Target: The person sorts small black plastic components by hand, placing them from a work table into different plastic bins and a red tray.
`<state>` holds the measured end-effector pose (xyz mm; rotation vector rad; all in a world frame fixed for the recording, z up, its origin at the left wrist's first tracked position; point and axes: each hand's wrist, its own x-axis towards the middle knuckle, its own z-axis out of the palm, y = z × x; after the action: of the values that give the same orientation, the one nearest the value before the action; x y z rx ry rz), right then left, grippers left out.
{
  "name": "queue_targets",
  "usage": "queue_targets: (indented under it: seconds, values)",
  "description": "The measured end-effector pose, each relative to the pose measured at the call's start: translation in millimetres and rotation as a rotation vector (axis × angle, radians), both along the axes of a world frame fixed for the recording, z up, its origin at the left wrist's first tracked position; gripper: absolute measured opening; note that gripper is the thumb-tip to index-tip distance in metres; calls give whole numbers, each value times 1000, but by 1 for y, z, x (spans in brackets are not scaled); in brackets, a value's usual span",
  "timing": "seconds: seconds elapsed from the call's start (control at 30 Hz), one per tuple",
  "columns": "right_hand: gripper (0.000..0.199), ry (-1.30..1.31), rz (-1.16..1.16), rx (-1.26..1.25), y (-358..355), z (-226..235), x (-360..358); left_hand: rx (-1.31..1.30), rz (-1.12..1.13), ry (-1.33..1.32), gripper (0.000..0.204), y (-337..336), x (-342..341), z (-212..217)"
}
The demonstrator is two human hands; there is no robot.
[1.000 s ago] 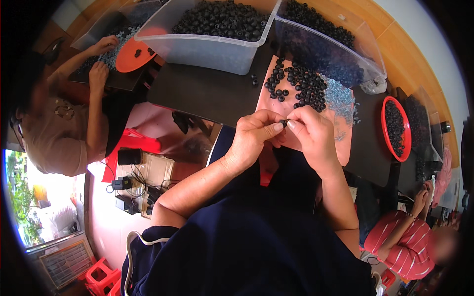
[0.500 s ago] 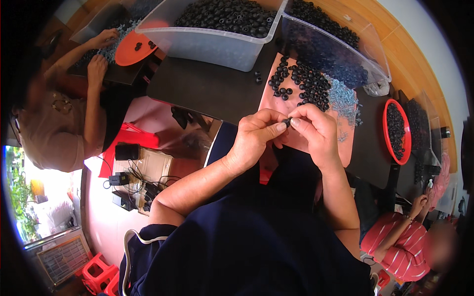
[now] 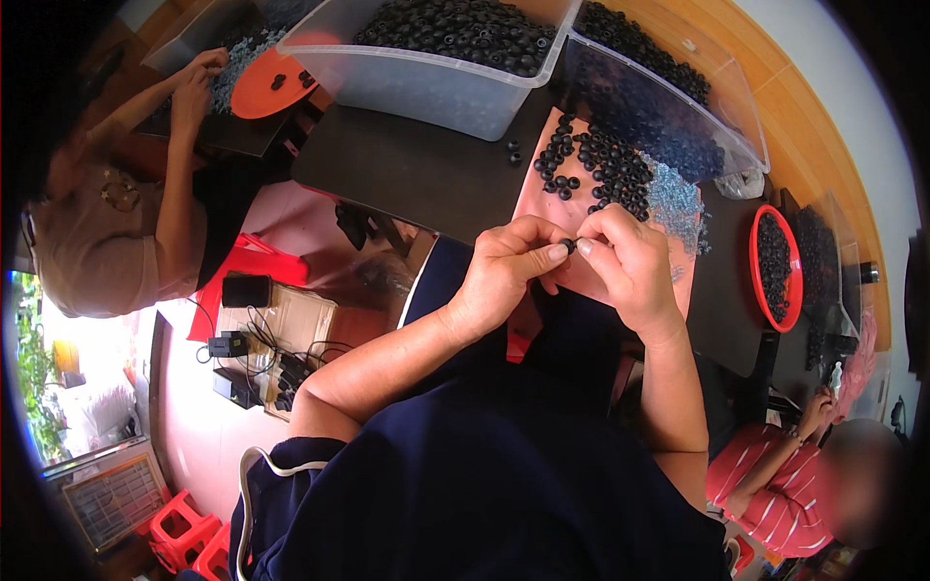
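Above the near part of a pink sheet (image 3: 529, 205), my left hand (image 3: 499, 271) pinches a small round black piece (image 3: 569, 246) between thumb and forefinger. My right hand (image 3: 628, 273) meets it from the other side, thumb and forefinger pressed together at the piece's edge. Whatever those right fingertips hold is too small to make out. Just beyond my hands, loose round black pieces (image 3: 620, 174), some showing a hole, lie on the sheet. To their right spreads a heap of tiny pale blue, clear-looking pieces (image 3: 678, 201).
Clear bins of black pieces, one large (image 3: 426, 102) and one tilted (image 3: 644, 111), stand at the back of the dark table (image 3: 387, 160). A red bowl (image 3: 797, 266) of black pieces sits right. Co-workers are at left (image 3: 184, 107) and lower right (image 3: 775, 484).
My right fingertips have drawn back slightly from the black piece, while my left hand keeps its pinch. The view has shifted a little. The left co-worker's hands have come together.
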<state>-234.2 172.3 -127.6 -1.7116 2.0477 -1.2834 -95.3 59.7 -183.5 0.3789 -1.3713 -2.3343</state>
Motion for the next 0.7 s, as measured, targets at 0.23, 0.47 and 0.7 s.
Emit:
queue_targets:
  seconds: [0.23,0.47,0.7]
  values:
    - [9,68,6,5,-4,4,3,-31,-8,-4,14,-1,0,2]
    - [8,187,37,-38,-5,1,1,-37,3,0,13,-1,-1,-1]
    - [7,135,44,-91,-4,-6,5,59,22,42,14,0,1,-2]
